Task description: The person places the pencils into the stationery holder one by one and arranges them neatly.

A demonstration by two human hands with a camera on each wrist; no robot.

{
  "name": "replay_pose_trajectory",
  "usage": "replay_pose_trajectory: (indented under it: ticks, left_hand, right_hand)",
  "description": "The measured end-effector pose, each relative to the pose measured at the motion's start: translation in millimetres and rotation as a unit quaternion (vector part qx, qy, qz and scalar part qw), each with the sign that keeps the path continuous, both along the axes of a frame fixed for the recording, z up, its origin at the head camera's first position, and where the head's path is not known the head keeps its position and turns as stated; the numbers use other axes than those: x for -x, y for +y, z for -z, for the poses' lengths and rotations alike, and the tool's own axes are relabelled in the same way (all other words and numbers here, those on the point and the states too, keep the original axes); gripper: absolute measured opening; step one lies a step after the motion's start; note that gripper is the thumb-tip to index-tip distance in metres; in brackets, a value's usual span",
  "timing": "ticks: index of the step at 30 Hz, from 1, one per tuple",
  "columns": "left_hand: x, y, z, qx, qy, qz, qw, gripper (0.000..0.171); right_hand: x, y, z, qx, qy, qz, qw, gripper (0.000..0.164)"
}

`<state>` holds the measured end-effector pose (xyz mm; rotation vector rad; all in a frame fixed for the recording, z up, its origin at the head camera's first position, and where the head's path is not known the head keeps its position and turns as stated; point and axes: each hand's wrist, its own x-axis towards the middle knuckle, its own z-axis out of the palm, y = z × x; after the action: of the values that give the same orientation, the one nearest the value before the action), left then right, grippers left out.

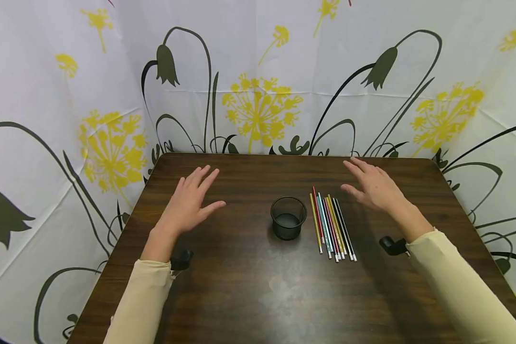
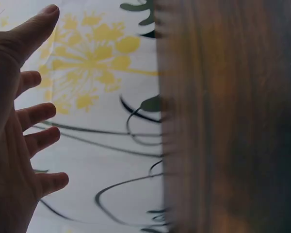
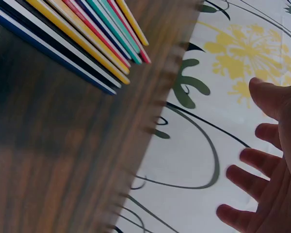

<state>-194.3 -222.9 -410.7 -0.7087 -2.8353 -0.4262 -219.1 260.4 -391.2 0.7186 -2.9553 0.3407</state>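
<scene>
My left hand hovers over the left side of the table, fingers spread and holding nothing. On the other side my right hand is raised too, its fingers extended and no object in them. Between the two stands a small round black cup, upright. Right beside it lies a row of several pencils in yellow, red, teal, white and black, closer to the right hand. The right wrist view shows the same pencils side by side on the wood, apart from the fingers.
The dark wooden table reaches back to a white curtain printed with yellow and dark green flowers. Small black wrist cameras hang at both cuffs, the left camera and the right camera.
</scene>
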Motion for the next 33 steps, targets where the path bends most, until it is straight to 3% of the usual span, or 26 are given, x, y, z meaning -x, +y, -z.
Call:
replay_pose_trajectory:
  ticks: [8,13,19,25,29,33]
  left_hand:
    - [0.9,10,25.4,-0.038,-0.031,0.021,0.9986,0.082]
    - [-3.0,23,41.7,-0.098,-0.083,0.040,0.9909,0.078]
    - [-9.4,44,56.0,-0.187,-0.139,0.070,0.9699,0.072]
    - [-13.7,71,70.9,-0.250,-0.166,0.102,0.9485,0.071]
    - [-15.7,90,79.4,-0.286,-0.180,0.110,0.9346,0.074]
    - [-16.2,106,86.8,-0.327,-0.197,0.111,0.9177,0.078]
  right_hand:
    - [-9.4,-1,26.7,0.010,-0.072,0.032,0.997,0.050]
    - [-16.1,2,48.5,0.033,-0.094,0.055,0.994,0.039]
    - [-21.7,2,75.1,0.073,-0.143,0.096,0.982,0.030]
    - [-20.2,0,90.8,0.126,-0.173,0.139,0.967,0.030]
    - [-18.7,-1,97.3,0.125,-0.186,0.165,0.961,0.034]
    - [-18.1,-3,101.0,0.112,-0.182,0.175,0.961,0.033]
